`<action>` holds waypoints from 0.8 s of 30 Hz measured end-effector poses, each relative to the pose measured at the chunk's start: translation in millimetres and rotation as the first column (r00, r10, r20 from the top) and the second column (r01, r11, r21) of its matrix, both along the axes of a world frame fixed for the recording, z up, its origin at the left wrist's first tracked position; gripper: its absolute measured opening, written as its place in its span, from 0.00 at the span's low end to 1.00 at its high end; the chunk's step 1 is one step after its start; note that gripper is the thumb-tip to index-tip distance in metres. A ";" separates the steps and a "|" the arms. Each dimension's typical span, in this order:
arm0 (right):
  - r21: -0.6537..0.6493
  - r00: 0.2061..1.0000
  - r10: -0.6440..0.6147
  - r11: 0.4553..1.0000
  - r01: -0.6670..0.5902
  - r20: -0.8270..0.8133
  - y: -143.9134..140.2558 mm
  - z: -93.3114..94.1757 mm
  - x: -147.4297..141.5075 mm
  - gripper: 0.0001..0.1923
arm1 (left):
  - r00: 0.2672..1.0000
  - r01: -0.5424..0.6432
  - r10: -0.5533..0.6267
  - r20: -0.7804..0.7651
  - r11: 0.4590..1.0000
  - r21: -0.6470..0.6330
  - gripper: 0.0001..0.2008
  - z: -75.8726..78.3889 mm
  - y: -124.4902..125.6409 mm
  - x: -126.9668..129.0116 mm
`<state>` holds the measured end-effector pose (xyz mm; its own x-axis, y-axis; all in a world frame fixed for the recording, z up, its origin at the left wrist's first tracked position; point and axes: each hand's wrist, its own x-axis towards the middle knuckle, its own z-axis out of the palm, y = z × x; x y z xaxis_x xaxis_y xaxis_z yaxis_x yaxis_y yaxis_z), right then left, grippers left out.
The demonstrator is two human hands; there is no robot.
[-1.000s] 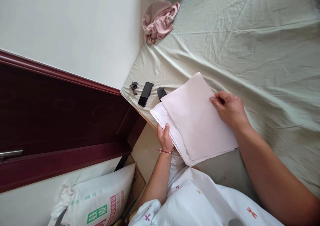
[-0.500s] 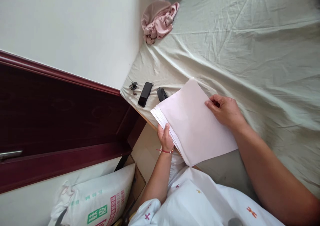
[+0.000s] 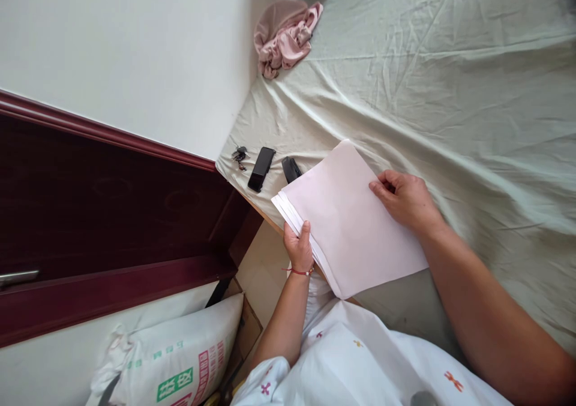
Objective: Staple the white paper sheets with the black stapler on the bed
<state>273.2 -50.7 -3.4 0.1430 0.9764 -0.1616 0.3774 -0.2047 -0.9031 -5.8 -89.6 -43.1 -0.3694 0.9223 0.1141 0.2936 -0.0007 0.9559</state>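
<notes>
A stack of white paper sheets [image 3: 348, 220] lies at the corner of a bed covered with a pale green sheet [image 3: 450, 82]. My left hand [image 3: 298, 247] grips the stack's near left edge, thumb on top. On the far right edge of the top sheet, my right hand [image 3: 405, 199] pinches the paper with its fingers curled. A black stapler [image 3: 290, 168] pokes out from behind the stack's far corner.
A black phone [image 3: 261, 168] and a small bunch of keys [image 3: 240, 154] lie by the bed's corner. Crumpled pink cloth [image 3: 285, 37] sits farther up the bed. A dark red door [image 3: 90, 214] and a white printed sack [image 3: 180, 358] stand at left.
The top sheet, earlier skewed across the stack, now lies squared with the rest. My right hand slid slightly left with it. My left hand kept its grip.
</notes>
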 end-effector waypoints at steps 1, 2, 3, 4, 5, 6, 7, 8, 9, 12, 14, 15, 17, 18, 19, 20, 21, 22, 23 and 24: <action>0.000 1.000 -0.005 1.000 0.005 0.002 0.0 -0.2 0.0 0.10 | 1.000 0.000 0.000 -0.004 1.000 -0.001 0.24 0.2 0.0 0.0; -0.002 1.000 -0.009 1.000 0.009 0.005 0.1 -0.3 0.1 0.10 | 1.000 -0.001 0.001 -0.005 1.000 -0.003 0.24 0.4 -0.1 0.0; -0.004 1.000 -0.013 1.000 0.013 0.009 0.2 -0.3 0.2 0.11 | 1.000 -0.003 0.003 -0.004 1.000 -0.008 0.24 0.6 -0.3 -0.1; -0.006 1.000 -0.015 1.000 0.016 0.014 0.3 -0.3 0.2 0.10 | 1.000 -0.006 0.006 -0.001 1.000 -0.016 0.24 0.7 -0.5 -0.2; -0.007 1.000 -0.018 1.000 0.018 0.020 0.4 -0.2 0.2 0.10 | 1.000 -0.009 0.010 0.003 1.000 -0.027 0.24 0.8 -0.7 -0.4; -0.007 1.000 -0.019 1.000 0.019 0.025 0.5 -0.2 0.2 0.10 | 1.000 -0.015 0.015 0.006 0.999 -0.037 0.24 0.8 -1.0 -0.5; -0.011 0.999 -0.018 1.000 0.018 0.029 0.5 -0.4 0.0 0.10 | 1.000 -0.021 0.021 0.006 0.999 -0.045 0.24 0.7 -1.2 -0.5; -0.018 0.999 -0.016 1.000 0.016 0.031 0.5 -0.7 -0.3 0.11 | 1.000 -0.027 0.027 0.004 0.998 -0.052 0.24 0.6 -1.4 -0.4; -0.027 1.000 -0.012 1.000 0.012 0.026 0.5 -1.4 -0.7 0.11 | 0.999 -0.033 0.033 -0.001 0.998 -0.056 0.24 0.5 -1.6 -0.1; -0.039 1.000 -0.028 0.999 0.027 -0.014 0.7 -5.2 -2.0 0.06 | 0.999 -0.050 0.050 -0.003 0.997 -0.060 0.22 0.4 -1.2 1.3; -0.013 0.997 -0.072 0.997 0.071 -0.028 1.1 -7.9 -2.0 0.08 | 0.996 -0.066 0.070 0.054 0.995 -0.072 0.22 1.7 0.7 1.4; 0.013 0.995 -0.100 0.995 0.100 -0.027 1.4 -8.8 -1.6 0.11 | 0.991 -0.077 0.086 0.105 0.993 -0.085 0.22 3.2 2.4 0.8; 0.068 0.988 -0.149 0.986 0.151 -0.024 1.9 -8.7 -0.1 0.15 | 0.967 -0.109 0.132 0.219 0.987 -0.114 0.23 8.4 7.6 -2.3; 0.086 0.987 -0.158 0.983 0.161 -0.036 2.0 -7.8 0.7 0.15 | 0.949 -0.139 0.167 0.265 0.983 -0.122 0.23 12.2 11.1 -4.8; 0.094 0.988 -0.145 0.984 0.150 -0.056 1.9 -6.3 1.3 0.13 | 0.931 -0.179 0.207 0.299 0.977 -0.119 0.23 16.8 15.1 -7.7; 0.093 0.990 -0.116 0.988 0.123 -0.080 1.7 -4.4 1.7 0.09 | 0.914 -0.227 0.249 0.321 0.968 -0.106 0.23 22.1 19.4 -10.9; 0.087 0.992 -0.076 0.993 0.085 -0.103 1.2 -2.5 1.7 0.07 | 0.897 -0.279 0.290 0.334 0.957 -0.081 0.22 27.9 23.9 -14.4; 0.081 0.992 -0.032 0.996 0.042 -0.119 0.7 -0.7 1.4 0.08 | 0.881 -0.328 0.325 0.344 0.943 -0.052 0.21 34.0 28.4 -17.8; 0.077 0.992 0.012 0.997 -0.002 -0.127 0.1 0.8 1.0 0.12 | 0.869 -0.368 0.351 0.349 0.930 -0.019 0.20 40.1 32.6 -21.1; 0.069 0.990 0.057 0.996 -0.049 -0.131 -0.5 1.9 0.4 0.18 | 0.862 -0.395 0.365 0.352 0.919 0.014 0.20 45.9 36.5 -24.0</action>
